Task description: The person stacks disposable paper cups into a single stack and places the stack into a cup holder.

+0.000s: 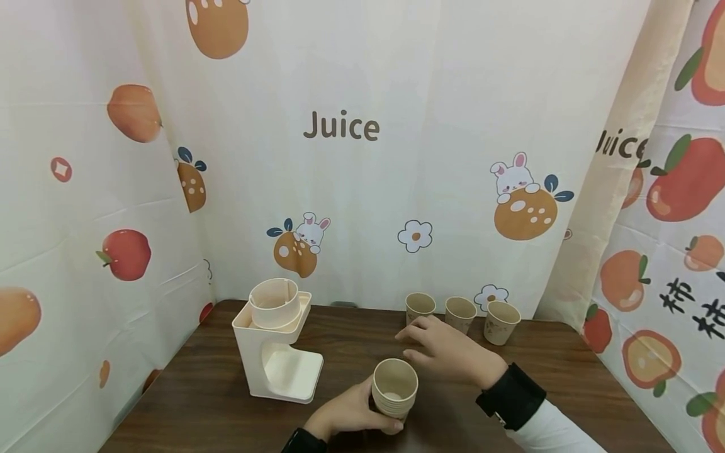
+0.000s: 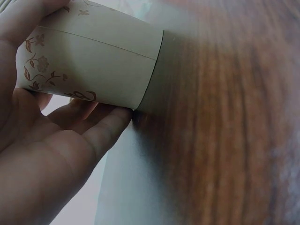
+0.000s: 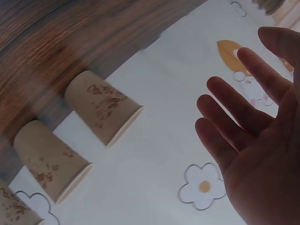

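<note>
A stack of beige paper cups [image 1: 394, 385] stands at the front middle of the table, several rims showing one below another. My left hand [image 1: 351, 410] grips the stack low on its side, thumb and fingers curled around it. Close up in the left wrist view, the lowest cup [image 2: 101, 58] shows brown floral print and its base by the wood. Over the table, behind and right of the stack, my right hand [image 1: 450, 353] holds nothing, fingers spread apart. Beyond it three single cups, the left [image 1: 420, 303], middle [image 1: 457, 316] and right [image 1: 501, 324], stand in a row.
On the left side of the dark wooden table [image 1: 192, 390] is a cream plastic stand [image 1: 253, 362] with a round cup-like piece [image 1: 275, 303] on top and a flat lower platform. A printed curtain [image 1: 362, 189] hangs behind the table's back edge.
</note>
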{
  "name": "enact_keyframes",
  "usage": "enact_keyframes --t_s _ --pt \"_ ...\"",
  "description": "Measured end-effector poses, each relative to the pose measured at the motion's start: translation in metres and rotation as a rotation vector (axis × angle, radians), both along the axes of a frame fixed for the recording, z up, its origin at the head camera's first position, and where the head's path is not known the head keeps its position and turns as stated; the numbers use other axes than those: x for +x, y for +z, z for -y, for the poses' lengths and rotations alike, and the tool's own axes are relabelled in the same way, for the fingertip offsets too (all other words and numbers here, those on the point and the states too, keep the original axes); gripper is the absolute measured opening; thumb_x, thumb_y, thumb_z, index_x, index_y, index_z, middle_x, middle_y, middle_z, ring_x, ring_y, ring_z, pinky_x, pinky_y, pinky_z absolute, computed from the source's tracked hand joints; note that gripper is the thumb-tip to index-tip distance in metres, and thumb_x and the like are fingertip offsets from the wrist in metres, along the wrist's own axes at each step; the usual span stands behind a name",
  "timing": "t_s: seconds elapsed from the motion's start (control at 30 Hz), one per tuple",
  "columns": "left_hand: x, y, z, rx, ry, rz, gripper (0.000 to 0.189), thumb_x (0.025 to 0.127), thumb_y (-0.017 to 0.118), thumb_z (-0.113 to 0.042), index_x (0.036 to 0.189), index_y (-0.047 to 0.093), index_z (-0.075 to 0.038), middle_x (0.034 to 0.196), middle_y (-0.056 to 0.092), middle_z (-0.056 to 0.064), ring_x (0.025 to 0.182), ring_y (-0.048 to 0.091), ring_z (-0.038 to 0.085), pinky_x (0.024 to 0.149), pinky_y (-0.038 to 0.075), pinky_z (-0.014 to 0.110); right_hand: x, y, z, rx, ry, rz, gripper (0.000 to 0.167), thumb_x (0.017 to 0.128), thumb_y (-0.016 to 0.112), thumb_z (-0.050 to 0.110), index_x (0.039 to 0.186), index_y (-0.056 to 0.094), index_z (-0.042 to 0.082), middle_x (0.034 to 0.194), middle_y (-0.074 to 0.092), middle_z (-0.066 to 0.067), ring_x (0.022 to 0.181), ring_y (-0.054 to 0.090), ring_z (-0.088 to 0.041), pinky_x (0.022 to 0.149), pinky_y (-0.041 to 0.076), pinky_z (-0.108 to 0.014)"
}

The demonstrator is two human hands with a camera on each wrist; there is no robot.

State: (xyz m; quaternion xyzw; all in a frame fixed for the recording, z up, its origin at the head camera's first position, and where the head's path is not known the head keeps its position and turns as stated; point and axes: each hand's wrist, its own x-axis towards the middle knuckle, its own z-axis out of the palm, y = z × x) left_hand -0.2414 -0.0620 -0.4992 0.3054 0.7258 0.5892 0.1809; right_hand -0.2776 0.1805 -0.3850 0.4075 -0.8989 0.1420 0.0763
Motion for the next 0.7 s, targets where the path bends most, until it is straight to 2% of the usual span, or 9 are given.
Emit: enact_keyframes --t_s 0.1,0.3,0.4,0.6,0.7 --pt "0.000 0.000 0.000 -0.004 0.006 0.002 0.071 0.080 0.085 -0.020 0.140 0.046 -0.024 0.122 0.063 -0.006 0.116 0.057 0.012 0.098 0.041 0.034 -0.006 -0.005 -0.003 -0.010 -0.027 -0.008 0.026 0.100 0.064 0.026 0.123 0.067 0.016 0.117 0.060 0.002 0.107 0.058 -0.014 0.088 0.051 -0.037" --pt "0.001 0.002 -0.001 -0.019 0.017 0.012 0.074 0.080 0.086 -0.020 0.141 0.044 -0.027 0.125 0.062 -0.005 0.117 0.055 0.012 0.100 0.040 0.038 -0.027 -0.017 -0.005 -0.068 -0.030 -0.127 0.022 0.097 0.068 0.018 0.118 0.069 0.013 0.108 0.062 -0.004 0.092 0.062 -0.016 0.076 0.053 -0.034" --pt "0.002 0.002 0.000 -0.030 0.017 0.006 0.076 0.080 0.085 -0.021 0.143 0.043 -0.028 0.126 0.061 -0.005 0.117 0.055 0.012 0.100 0.040 0.039 -0.036 -0.021 -0.005 -0.079 -0.073 -0.154 0.022 0.096 0.068 0.016 0.118 0.069 0.012 0.107 0.062 -0.005 0.090 0.063 -0.018 0.075 0.053 -0.034" --pt "0.002 0.003 0.000 -0.033 0.014 0.001 0.077 0.080 0.085 -0.021 0.143 0.043 -0.028 0.127 0.061 -0.005 0.117 0.055 0.012 0.100 0.040 0.039 -0.052 -0.026 -0.005 -0.086 -0.181 -0.145 0.026 0.094 0.070 0.014 0.119 0.068 0.006 0.110 0.063 -0.010 0.098 0.062 -0.026 0.081 0.053 -0.044" --pt "0.002 0.003 0.000 -0.028 0.019 0.001 0.078 0.079 0.086 -0.020 0.143 0.043 -0.029 0.127 0.061 -0.005 0.118 0.055 0.012 0.101 0.039 0.040 -0.062 -0.029 -0.003 -0.083 -0.230 -0.168 0.028 0.093 0.071 0.015 0.117 0.067 0.002 0.108 0.063 -0.013 0.098 0.061 -0.029 0.081 0.053 -0.046"
